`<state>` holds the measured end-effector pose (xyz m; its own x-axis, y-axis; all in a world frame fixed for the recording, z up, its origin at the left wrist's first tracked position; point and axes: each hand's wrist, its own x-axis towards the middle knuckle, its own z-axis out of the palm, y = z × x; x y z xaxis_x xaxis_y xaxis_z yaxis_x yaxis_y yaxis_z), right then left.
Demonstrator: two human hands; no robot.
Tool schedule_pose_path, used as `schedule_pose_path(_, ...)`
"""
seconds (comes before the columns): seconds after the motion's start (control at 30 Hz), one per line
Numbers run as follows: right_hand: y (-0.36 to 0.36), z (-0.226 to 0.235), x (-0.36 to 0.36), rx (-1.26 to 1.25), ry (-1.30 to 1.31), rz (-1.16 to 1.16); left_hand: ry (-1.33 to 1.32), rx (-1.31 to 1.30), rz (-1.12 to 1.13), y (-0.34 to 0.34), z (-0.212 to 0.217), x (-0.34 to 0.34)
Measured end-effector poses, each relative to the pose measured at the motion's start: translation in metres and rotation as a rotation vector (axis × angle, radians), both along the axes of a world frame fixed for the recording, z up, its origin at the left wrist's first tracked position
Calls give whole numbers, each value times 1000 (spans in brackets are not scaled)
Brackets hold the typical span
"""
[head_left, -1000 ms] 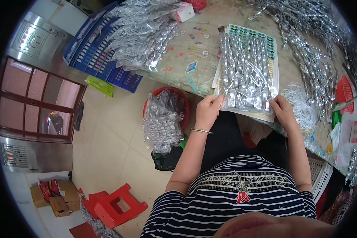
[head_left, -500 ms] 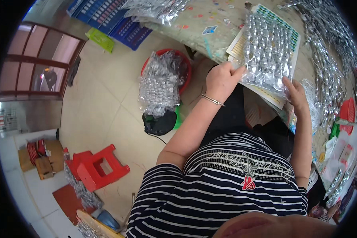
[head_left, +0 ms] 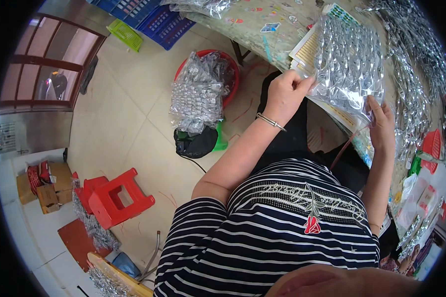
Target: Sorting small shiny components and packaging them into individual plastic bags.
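Note:
A clear plastic bag (head_left: 349, 59) filled with rows of shiny silver twisted strands lies flat over the table's near edge. Its near left corner is pinched between the thumb and fingers of my left hand (head_left: 286, 96), which wears a silver bangle. At the near right corner my right hand (head_left: 381, 121) grips the bag, thumb on top and the other fingers partly hidden. Beneath the bag lie sheets of stickers, a yellowish sheet (head_left: 306, 49) and a green-dotted sheet (head_left: 339, 13).
Loose silver strands (head_left: 414, 74) cover the table's right side. On the floor to the left, a red basin (head_left: 235, 81) holds more bagged silver strands (head_left: 198, 99). Blue crates (head_left: 166, 27), a green basket (head_left: 125, 35) and a red stool (head_left: 121, 198) stand farther left.
Both hands and the bag have shifted slightly right, covering more of the green-dotted sheet. A thin reddish strip now shows below the bag near my right hand. The whole view has shifted a little.

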<state>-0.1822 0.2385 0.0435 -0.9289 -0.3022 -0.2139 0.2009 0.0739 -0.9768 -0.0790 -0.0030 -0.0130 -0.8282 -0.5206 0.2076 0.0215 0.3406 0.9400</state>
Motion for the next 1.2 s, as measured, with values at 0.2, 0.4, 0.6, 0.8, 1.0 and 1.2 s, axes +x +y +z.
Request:
schedule_pose_path(0.2,-4,39,26,29,126,-26,158,803,-262,11,4,22)
schedule_pose_path(0.4,-3,63,69,-70,123,108,79,804,-368,3,-2,60)
schedule_pose_path(0.6,-41,59,82,129,-20,495,98,930,-300,-16,-22,114)
schedule_pose_path(0.8,-97,19,90,219,56,844,-49,661,-74,-44,-46,191)
schedule_pose_path(1.0,-143,-26,108,216,-15,967,29,964,237,-50,-39,225)
schedule_pose_path(1.2,-172,-39,119,511,-186,1043,49,920,335,-59,-67,266)
